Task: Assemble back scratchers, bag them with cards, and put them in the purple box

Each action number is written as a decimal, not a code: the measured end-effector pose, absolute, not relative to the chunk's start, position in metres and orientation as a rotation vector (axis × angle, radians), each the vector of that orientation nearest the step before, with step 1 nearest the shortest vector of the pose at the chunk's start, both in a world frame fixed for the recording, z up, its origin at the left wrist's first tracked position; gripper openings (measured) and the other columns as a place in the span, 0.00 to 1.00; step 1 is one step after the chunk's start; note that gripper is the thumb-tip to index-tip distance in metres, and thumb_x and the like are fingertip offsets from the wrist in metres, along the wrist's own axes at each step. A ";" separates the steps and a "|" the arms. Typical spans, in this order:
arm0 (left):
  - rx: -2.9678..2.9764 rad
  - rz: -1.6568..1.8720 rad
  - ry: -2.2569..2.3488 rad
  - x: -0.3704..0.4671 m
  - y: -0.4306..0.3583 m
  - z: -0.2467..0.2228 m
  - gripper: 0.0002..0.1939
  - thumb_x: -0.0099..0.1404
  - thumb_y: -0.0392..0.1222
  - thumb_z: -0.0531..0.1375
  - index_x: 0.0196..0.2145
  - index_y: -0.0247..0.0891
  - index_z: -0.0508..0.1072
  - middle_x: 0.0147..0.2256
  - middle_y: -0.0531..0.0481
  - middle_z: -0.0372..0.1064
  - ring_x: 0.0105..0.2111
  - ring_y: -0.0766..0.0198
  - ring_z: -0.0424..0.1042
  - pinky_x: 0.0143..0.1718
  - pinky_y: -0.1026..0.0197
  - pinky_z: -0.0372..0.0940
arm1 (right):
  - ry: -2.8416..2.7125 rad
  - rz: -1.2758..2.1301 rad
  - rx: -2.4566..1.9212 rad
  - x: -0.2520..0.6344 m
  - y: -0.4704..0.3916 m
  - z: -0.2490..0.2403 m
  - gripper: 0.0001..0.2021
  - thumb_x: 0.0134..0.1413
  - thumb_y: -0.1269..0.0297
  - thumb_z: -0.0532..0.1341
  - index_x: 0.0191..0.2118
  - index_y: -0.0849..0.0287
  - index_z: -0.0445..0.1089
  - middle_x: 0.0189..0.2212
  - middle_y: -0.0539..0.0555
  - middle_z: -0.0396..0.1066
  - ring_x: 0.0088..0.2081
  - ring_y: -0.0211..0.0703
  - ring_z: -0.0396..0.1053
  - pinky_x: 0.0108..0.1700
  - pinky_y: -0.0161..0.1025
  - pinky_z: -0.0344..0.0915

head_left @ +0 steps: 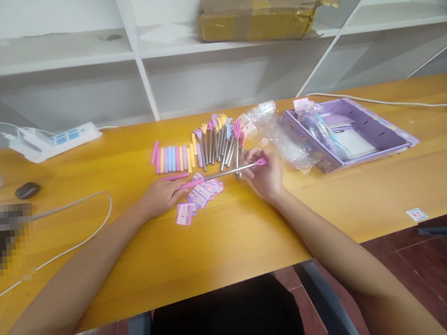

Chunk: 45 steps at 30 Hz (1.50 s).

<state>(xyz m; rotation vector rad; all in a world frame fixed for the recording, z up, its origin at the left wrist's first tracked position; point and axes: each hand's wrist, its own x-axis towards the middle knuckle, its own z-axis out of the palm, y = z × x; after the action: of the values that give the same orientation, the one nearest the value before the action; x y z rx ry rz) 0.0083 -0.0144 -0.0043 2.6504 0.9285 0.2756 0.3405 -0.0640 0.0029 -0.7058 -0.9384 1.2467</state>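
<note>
My left hand (164, 197) is closed on the pink handle (192, 184) of a metal rod. The rod (229, 172) stretches across to my right hand (266, 177), whose fingers are closed around its pink hand-shaped end (260, 161). Beneath the rod lie pink and purple printed cards (200, 196). Another pink tube (177, 176) rests beside my left hand. Behind, a row of pastel tubes (173, 159) lies next to a bunch of metal rods (221, 142) with small coloured hand-shaped ends.
Clear plastic bags (283, 139) lie beside a purple box (394, 128) holding a wrapped bundle. At left are a power strip (66, 140), a dark small object (27, 190) and white cables. A taped carton (258, 17) sits on the shelf.
</note>
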 end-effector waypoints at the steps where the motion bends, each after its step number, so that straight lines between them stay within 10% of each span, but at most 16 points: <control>1: 2.661 0.282 0.922 0.008 -0.015 -0.005 0.29 0.82 0.59 0.41 0.70 0.54 0.70 0.69 0.50 0.68 0.63 0.51 0.73 0.66 0.46 0.66 | -0.939 1.244 -0.707 0.340 -0.064 0.003 0.24 0.61 0.38 0.64 0.31 0.56 0.66 0.29 0.49 0.66 0.19 0.31 0.54 0.23 0.36 0.63; 45: 2.743 0.405 0.906 0.004 -0.016 -0.011 0.28 0.82 0.58 0.45 0.63 0.50 0.78 0.55 0.46 0.81 0.51 0.54 0.81 0.54 0.53 0.73 | -0.960 1.223 -0.718 0.322 -0.073 0.004 0.25 0.60 0.35 0.63 0.32 0.55 0.67 0.28 0.50 0.66 0.19 0.32 0.53 0.21 0.34 0.57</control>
<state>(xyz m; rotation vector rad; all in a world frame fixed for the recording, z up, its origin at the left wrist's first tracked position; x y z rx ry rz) 0.0041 -0.0163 -0.0113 2.7430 0.9056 0.4048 0.3223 -0.0731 0.0041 -0.7180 -0.9596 1.2232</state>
